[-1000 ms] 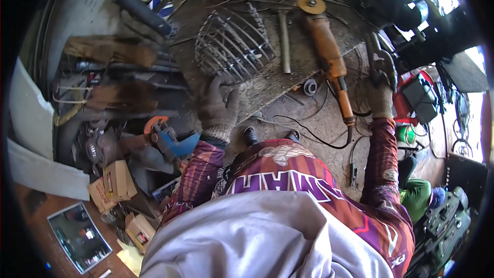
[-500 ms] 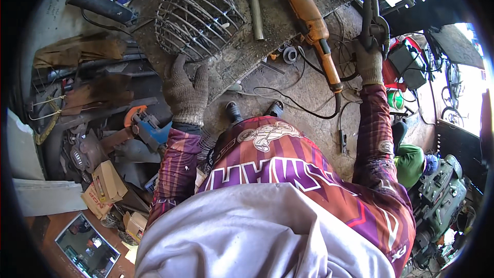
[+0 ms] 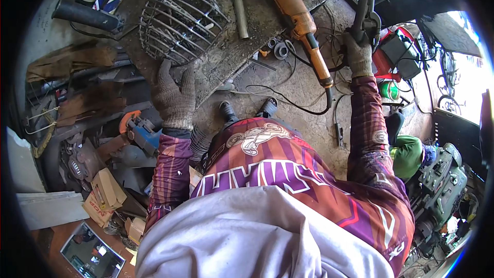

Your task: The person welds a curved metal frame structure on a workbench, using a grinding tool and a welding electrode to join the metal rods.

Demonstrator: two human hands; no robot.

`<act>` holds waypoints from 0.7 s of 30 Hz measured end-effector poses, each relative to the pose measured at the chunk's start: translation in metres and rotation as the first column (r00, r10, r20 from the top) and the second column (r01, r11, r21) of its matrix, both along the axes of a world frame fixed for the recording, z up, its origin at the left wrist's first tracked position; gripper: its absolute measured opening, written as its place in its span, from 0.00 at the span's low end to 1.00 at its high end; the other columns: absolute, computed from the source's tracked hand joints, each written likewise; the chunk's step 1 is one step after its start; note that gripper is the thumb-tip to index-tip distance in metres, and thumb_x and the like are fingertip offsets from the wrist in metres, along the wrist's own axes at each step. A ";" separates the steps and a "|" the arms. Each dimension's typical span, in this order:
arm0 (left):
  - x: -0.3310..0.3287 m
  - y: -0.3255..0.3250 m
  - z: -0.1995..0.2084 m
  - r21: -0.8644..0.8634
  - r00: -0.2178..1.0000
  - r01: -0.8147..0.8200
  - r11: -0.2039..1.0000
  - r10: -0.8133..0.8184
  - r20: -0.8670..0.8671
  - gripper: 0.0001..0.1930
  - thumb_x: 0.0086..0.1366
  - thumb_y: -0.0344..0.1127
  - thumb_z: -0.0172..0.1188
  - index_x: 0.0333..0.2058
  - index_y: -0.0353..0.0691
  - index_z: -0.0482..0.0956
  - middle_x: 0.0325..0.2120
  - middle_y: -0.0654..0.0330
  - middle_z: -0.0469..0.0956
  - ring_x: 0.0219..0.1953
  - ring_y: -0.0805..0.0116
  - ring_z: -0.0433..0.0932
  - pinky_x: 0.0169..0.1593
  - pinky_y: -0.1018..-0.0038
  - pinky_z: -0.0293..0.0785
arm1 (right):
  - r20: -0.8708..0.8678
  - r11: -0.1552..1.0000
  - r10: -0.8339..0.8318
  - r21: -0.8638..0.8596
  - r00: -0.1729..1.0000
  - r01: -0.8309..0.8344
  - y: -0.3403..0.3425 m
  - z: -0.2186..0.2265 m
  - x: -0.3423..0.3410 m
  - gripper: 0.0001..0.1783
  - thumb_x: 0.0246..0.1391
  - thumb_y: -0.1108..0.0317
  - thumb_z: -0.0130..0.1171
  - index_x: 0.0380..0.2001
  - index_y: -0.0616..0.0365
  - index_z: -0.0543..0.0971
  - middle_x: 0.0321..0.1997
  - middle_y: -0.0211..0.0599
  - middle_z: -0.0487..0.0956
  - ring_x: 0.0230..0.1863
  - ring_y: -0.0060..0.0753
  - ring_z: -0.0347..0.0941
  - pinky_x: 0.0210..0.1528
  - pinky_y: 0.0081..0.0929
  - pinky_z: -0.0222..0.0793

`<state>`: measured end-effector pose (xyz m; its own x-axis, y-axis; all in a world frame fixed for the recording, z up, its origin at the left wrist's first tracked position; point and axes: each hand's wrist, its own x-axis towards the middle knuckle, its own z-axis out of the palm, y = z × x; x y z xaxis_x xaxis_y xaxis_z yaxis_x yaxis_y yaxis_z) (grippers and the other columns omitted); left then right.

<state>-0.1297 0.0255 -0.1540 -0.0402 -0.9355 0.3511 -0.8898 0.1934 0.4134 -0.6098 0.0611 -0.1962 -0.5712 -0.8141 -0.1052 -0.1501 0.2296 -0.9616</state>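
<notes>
My left hand, in a grey knit glove, is at the near edge of the metal workbench. Its fingers are stretched out with the thumb apart, and the fingertips meet or nearly meet the near rim of a curved cage of welded metal rods. My right hand, gloved too, is raised to the right of the bench, closed around a dark plier-like clamp whose two arms point away from me. Part of its grip is hidden by the glove.
A hammer and an orange angle grinder lie on the bench, the grinder's handle jutting over the edge. Its cable loops above the floor. Metal stock and a blue-and-orange machine crowd the left. A person in green is at the right.
The whole view has shifted slightly, so bench, cage and tools appear farther left. Both hands keep nearly the same pose, the right still gripping the clamp.
</notes>
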 end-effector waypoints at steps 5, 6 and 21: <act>0.001 -0.002 0.000 0.038 1.000 -0.011 0.999 0.011 -0.013 0.32 0.60 0.51 0.68 0.56 0.36 0.73 0.51 0.42 0.76 0.52 0.42 0.76 0.55 0.56 0.73 | 0.031 0.999 -0.018 -0.029 0.999 0.019 -0.001 -0.007 -0.004 0.20 0.53 0.62 0.67 0.45 0.62 0.76 0.29 0.35 0.79 0.24 0.28 0.77 0.26 0.27 0.74; 0.000 -0.001 0.000 0.031 1.000 -0.006 0.999 0.007 -0.026 0.32 0.60 0.51 0.68 0.56 0.36 0.73 0.51 0.42 0.76 0.52 0.42 0.76 0.55 0.56 0.73 | 0.018 0.999 -0.023 -0.036 1.000 0.023 -0.001 -0.012 -0.008 0.20 0.53 0.62 0.67 0.45 0.62 0.76 0.29 0.35 0.79 0.24 0.28 0.77 0.26 0.27 0.74; -0.022 0.005 0.025 0.189 0.956 -0.005 0.982 0.060 -0.286 0.26 0.62 0.55 0.65 0.53 0.45 0.76 0.42 0.51 0.83 0.44 0.52 0.83 0.47 0.61 0.76 | -0.886 0.971 0.214 0.145 0.412 -0.192 0.005 -0.049 -0.059 0.17 0.58 0.60 0.62 0.45 0.59 0.81 0.45 0.49 0.81 0.45 0.47 0.77 0.49 0.40 0.71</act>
